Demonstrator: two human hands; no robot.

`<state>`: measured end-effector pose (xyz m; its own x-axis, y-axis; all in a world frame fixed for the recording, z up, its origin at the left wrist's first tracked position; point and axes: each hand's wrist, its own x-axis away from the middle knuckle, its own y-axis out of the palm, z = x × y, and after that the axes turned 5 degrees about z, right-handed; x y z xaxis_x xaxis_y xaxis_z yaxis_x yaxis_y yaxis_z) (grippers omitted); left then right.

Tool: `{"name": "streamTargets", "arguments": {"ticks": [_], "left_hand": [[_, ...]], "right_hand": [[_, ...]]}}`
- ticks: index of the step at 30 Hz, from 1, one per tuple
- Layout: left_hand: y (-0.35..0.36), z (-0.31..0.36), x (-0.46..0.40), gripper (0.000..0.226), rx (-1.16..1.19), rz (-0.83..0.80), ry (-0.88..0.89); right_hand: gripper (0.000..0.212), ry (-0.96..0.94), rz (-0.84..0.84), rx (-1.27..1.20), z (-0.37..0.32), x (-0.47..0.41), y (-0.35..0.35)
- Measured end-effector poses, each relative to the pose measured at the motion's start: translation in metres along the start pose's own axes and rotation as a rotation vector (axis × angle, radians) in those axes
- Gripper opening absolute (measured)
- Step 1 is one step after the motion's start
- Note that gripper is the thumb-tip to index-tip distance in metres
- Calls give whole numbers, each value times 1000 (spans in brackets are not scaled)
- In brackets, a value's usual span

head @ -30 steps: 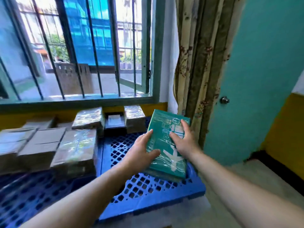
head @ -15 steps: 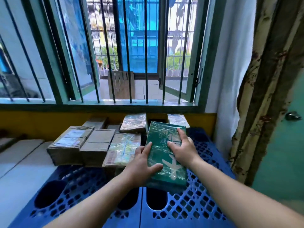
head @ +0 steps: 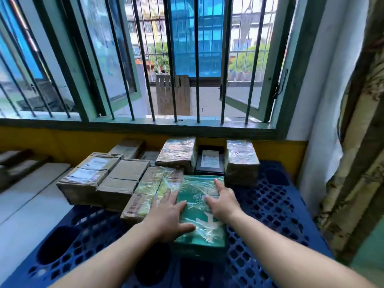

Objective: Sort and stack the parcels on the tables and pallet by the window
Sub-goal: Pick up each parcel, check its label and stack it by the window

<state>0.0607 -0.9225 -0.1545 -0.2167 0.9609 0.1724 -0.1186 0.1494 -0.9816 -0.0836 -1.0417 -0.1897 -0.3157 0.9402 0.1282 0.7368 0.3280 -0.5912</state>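
Note:
A green plastic-wrapped parcel [head: 199,188] lies flat on the blue pallet [head: 270,204], tight against a wrapped parcel [head: 149,190] on its left. My left hand [head: 168,217] rests at the green parcel's left edge, fingers straight, thumb on its top. My right hand [head: 222,200] lies flat on top with fingers spread. Behind stand brown cardboard parcels [head: 124,175], a taped labelled parcel [head: 89,173], two wrapped bundles [head: 176,150] [head: 241,161] and a black box [head: 209,161].
A barred window [head: 166,59] with an outward-open pane runs along the back above a yellow wall strip. A white table top [head: 27,196] adjoins the pallet on the left. A patterned curtain [head: 357,163] hangs at the right.
The green parcel went from held tilted in both hands to lying flat on the pallet beside the wrapped parcel. Both hands now lie flatter on it. The view came closer to the window.

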Motion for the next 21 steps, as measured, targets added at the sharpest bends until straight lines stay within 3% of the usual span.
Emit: {"name": "streamTargets", "arguments": {"ticks": [3,13,18,21], "left_hand": [[9,-20,-15,85,27,-65,-12],[15,-36,-62,73,89,-55,74],[23,-44,-56,99,32,-57,176],[27,-43,-59,98,-34,-39,173]], "right_hand": [[69,28,-4,33,4,-6,14],[66,53,76,216,-12,-51,22],[63,63,101,280,-14,-67,21],[63,55,98,311,-14,-77,20]]}}
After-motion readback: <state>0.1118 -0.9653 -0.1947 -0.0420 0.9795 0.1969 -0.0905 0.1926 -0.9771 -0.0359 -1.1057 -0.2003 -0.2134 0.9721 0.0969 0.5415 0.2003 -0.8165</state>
